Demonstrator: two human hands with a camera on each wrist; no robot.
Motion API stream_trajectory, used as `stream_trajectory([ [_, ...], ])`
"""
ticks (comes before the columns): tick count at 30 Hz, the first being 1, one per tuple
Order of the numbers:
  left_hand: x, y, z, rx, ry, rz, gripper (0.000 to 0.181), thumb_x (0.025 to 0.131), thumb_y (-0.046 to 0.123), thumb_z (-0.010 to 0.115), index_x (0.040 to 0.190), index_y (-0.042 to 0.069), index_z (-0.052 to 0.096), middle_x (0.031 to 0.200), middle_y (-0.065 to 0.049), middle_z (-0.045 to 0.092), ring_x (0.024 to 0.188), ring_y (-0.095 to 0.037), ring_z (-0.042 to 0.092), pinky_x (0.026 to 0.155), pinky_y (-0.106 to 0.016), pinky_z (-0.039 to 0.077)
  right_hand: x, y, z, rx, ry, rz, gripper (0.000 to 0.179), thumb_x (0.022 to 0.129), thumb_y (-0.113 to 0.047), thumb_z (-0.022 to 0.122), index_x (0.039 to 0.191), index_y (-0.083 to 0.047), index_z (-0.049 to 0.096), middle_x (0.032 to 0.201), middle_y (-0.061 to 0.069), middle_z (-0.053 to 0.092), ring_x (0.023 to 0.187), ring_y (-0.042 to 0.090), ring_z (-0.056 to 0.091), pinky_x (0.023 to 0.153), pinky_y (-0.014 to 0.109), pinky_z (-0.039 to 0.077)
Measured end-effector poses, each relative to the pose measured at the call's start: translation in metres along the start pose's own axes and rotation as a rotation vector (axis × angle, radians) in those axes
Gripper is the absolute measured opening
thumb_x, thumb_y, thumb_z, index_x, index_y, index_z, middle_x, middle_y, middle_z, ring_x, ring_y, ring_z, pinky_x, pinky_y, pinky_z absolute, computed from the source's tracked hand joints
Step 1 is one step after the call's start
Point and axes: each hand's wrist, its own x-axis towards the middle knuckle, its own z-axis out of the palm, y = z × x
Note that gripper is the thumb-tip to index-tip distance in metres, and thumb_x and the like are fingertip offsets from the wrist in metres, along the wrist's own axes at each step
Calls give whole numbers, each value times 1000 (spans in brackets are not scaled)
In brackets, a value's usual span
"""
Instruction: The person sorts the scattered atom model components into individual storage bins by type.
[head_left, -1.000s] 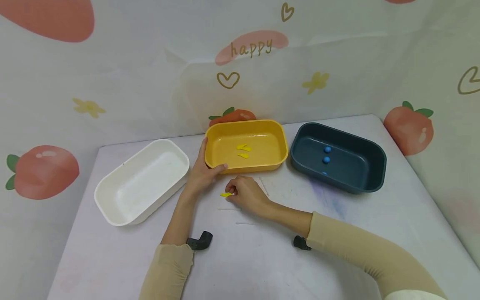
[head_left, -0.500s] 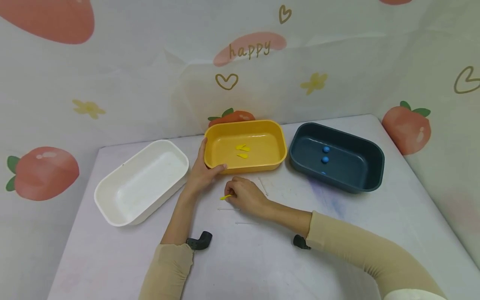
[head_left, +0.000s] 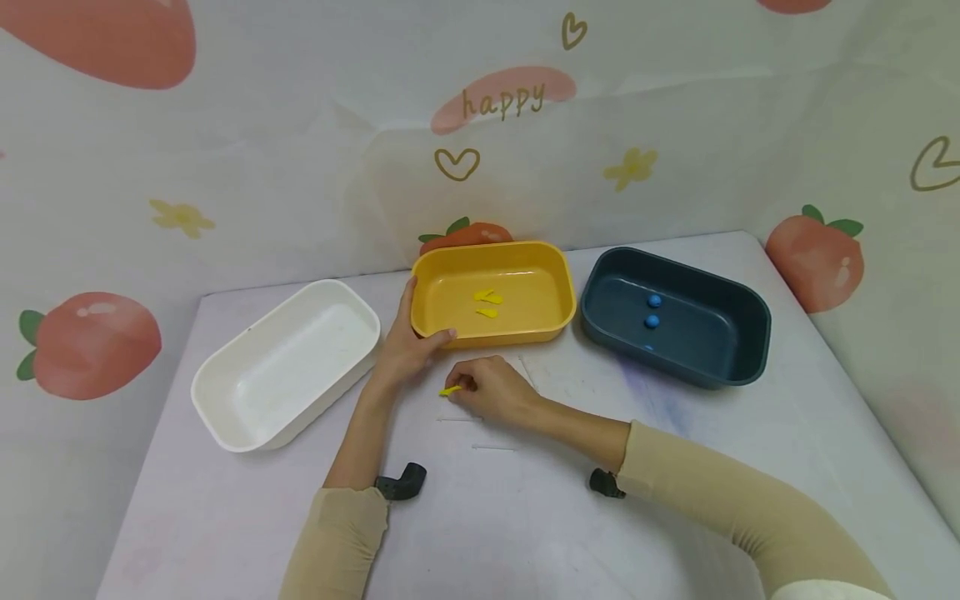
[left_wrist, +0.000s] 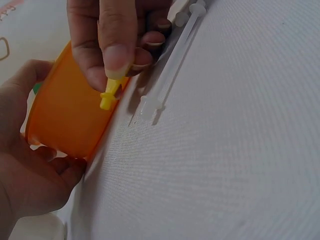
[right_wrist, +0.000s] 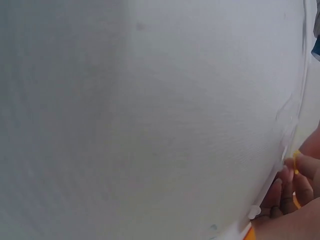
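Note:
In the head view, my left hand (head_left: 402, 350) grips the left end of a yellow plastic tray (head_left: 517, 337), thumb at its front rim and fingers along the outer side. Just in front of the tray, my right hand (head_left: 495, 392) pinches a small yellow plastic piece (head_left: 448, 391) between thumb and forefinger, low over the table. Seen from the left wrist, the yellow piece (left_wrist: 106, 101) has a collar near its narrow, stubby tip; the fingers cover its other end. A translucent plastic rod (left_wrist: 172, 62) with flanged ends lies close beside the right hand.
Several yellow pieces (head_left: 487, 313) lie inside the yellow tray. To its right stands a dark blue tray (head_left: 720, 377) with small blue balls (head_left: 652, 321). A white tray (head_left: 285, 367) sits at the left. More thin pale rods (head_left: 493, 448) lie on the table.
The yellow piece has turned a little in my right hand's fingertips, which stay at nearly the same spot. My left hand keeps its grip on the yellow tray.

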Motion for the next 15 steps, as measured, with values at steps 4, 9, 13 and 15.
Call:
stream_trajectory([
  [4, 0, 0, 0, 10, 2, 2, 106, 85, 25, 77, 159, 36, 1, 165, 3, 18, 148, -21, 24, 121, -42, 16, 0, 3, -2, 36, 13, -10, 12, 91, -8, 68, 96, -14, 77, 76, -9, 63, 71, 8, 54, 67, 21, 46],
  [9, 0, 0, 0, 9, 6, 10, 106, 85, 24, 76, 160, 34, 2, 164, 1, 19, 147, -20, 24, 121, -41, 17, -1, 6, -8, 92, 5, -39, 12, 89, -6, 70, 97, -13, 77, 79, -8, 66, 72, 7, 56, 69, 22, 49],
  [13, 0, 1, 1, 13, 11, 10, 106, 86, 23, 76, 160, 32, 2, 164, -1, 19, 148, -21, 24, 120, -40, 17, -2, 6, -12, 179, -44, -46, 12, 90, -4, 70, 99, -9, 76, 75, -4, 68, 68, 8, 60, 66, 21, 50],
  [15, 0, 1, 1, 19, 10, 12, 106, 86, 23, 76, 160, 31, 2, 164, -2, 20, 147, -21, 25, 120, -40, 18, -3, 6, -14, 216, -78, -36, 13, 90, -3, 69, 99, -9, 75, 73, -2, 70, 66, 9, 63, 64, 21, 51],
])
